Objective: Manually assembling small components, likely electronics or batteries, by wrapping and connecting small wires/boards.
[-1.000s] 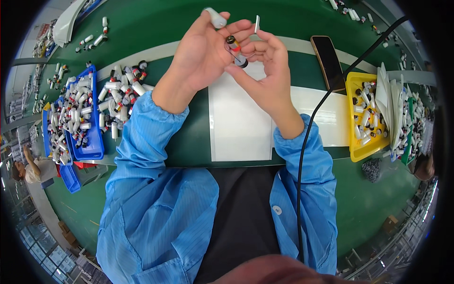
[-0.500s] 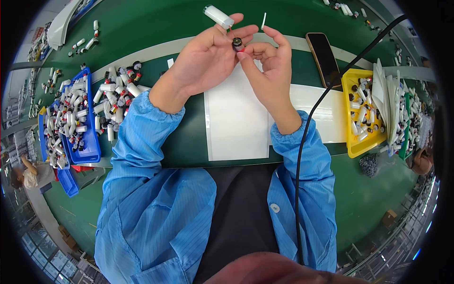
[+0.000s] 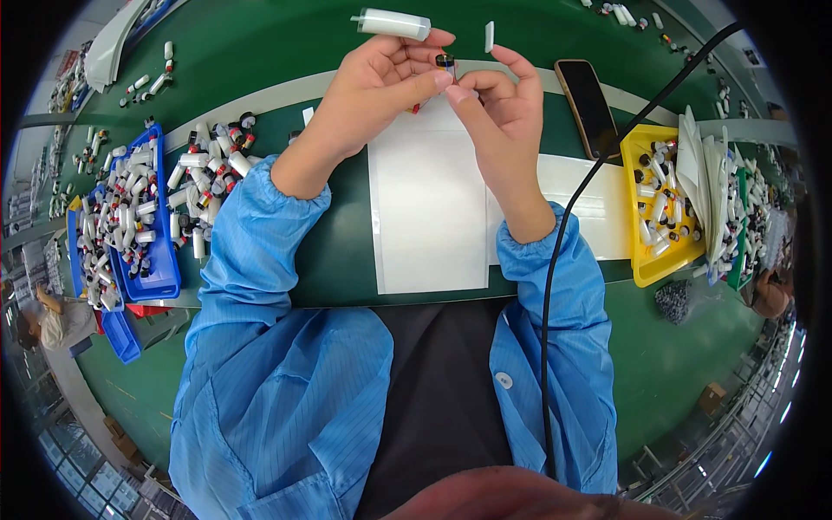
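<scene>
And the left hand's thumb has come across: fingers of it and the right hand now pinch a small black-capped cylinder above the worktop's far side, apparently a steadier hold. The white-filled tube has swung nearly level! White sheet toward the near edge, blue tray left, yellow tray right; a person beyond the left edge.
</scene>
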Tool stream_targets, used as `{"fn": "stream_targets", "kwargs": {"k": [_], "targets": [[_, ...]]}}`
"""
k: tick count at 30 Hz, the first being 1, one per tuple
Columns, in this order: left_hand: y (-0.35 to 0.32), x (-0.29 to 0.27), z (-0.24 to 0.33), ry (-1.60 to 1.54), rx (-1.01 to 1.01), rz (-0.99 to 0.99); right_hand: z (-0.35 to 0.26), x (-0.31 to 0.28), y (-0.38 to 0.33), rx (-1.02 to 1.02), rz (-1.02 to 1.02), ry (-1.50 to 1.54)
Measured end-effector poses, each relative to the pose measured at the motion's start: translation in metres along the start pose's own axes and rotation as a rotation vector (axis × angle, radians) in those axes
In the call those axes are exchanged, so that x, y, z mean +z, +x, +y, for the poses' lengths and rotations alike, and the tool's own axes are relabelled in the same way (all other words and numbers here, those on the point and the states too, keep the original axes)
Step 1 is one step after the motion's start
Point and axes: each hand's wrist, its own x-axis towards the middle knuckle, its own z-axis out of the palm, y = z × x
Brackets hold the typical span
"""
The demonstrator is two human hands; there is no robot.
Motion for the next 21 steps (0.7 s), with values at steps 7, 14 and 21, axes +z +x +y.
{"fn": "stream_targets", "kwargs": {"k": [7, 14, 21], "targets": [[0.000, -0.004, -0.005, 0.055, 0.000, -0.010, 0.007, -0.003, -0.002, -0.143, 0.020, -0.217], [0.003, -0.005, -0.003, 0.057, -0.005, -0.035, 0.002, -0.001, 0.001, -0.280, 0.124, -0.274], [0.000, -0.003, -0.010, 0.138, 0.003, -0.002, -0.014, -0.020, 0.009, 0.122, -0.053, 0.236]]}}
